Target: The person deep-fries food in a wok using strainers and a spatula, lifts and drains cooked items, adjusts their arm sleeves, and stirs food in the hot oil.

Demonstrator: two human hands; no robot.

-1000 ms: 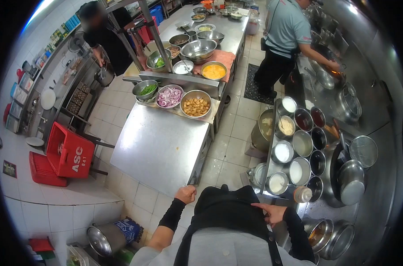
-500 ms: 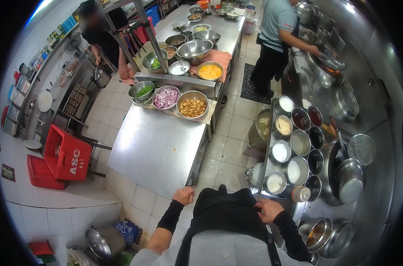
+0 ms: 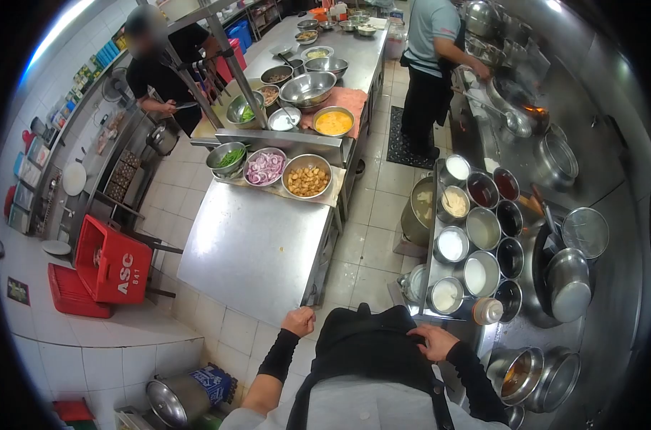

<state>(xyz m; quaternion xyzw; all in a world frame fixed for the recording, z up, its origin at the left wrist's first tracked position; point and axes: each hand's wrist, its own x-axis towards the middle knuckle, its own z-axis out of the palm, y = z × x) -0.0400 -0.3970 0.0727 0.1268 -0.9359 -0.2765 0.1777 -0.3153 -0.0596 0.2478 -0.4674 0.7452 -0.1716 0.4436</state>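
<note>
My left hand [image 3: 299, 322] is closed in a fist at the near corner of the steel table [image 3: 250, 247]; whether anything is inside it is hidden. My right hand [image 3: 433, 342] rests against the side of the black apron [image 3: 361, 344], its fingers curled at the cloth. At the table's far end stand bowls of green pieces [image 3: 226, 159], sliced purple onion [image 3: 265, 167] and browned cubes [image 3: 307, 176]. Behind them is a bowl of orange-yellow liquid [image 3: 333, 122].
Right of me, a rack holds several steel pots of sauces and powders [image 3: 475, 276], with a capped jar [image 3: 487, 310] beside it. One person [image 3: 429, 64] stands at the wok stove, another [image 3: 168, 68] at the left. A red crate [image 3: 114, 259] is at the left.
My right hand's outstretched index finger has curled in at the apron. The person at the stove has lowered the raised steel pan and now holds a ladle. The person at the left has turned.
</note>
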